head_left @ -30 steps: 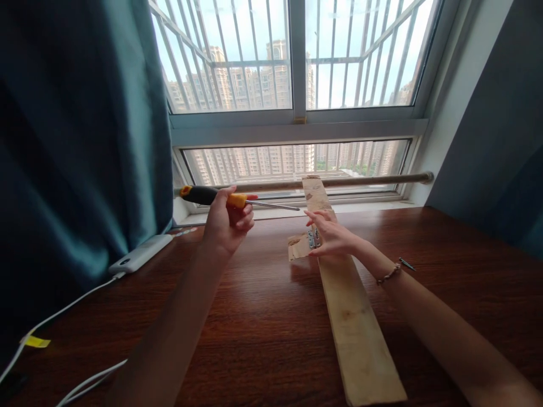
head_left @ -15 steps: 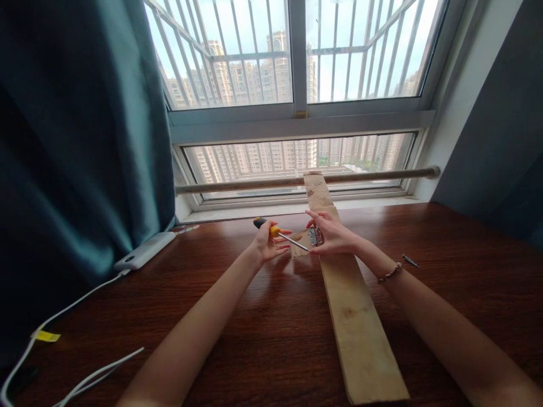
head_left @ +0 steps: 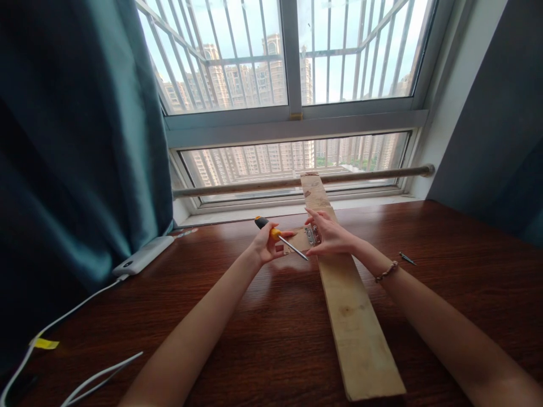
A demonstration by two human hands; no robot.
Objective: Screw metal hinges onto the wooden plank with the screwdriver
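Note:
My left hand point(head_left: 265, 245) is closed around a screwdriver point(head_left: 275, 233) with a black and yellow handle. Its metal shaft slants down to the right, with the tip apart from the hinge. The same hand's fingers also hold the left end of a short wooden piece point(head_left: 298, 239). A metal hinge point(head_left: 313, 235) spans the short piece and a long wooden board point(head_left: 352, 316). My right hand point(head_left: 334, 235) curls over the board, thumb and fingers gripping about the hinge; its palm side is hidden.
A small pointed metal piece point(head_left: 407, 258) lies on the brown tabletop point(head_left: 237, 339), right of my right wrist. At left are a white power bank point(head_left: 144, 255) with a cable and a dark curtain point(head_left: 85, 141). Behind the board runs a rail point(head_left: 237, 187) before the window.
The short wooden piece has shifted slightly left, into my left fingers. The screwdriver tip has dropped away from the hinge. My right hand stays on the board, and the view shifts slightly.

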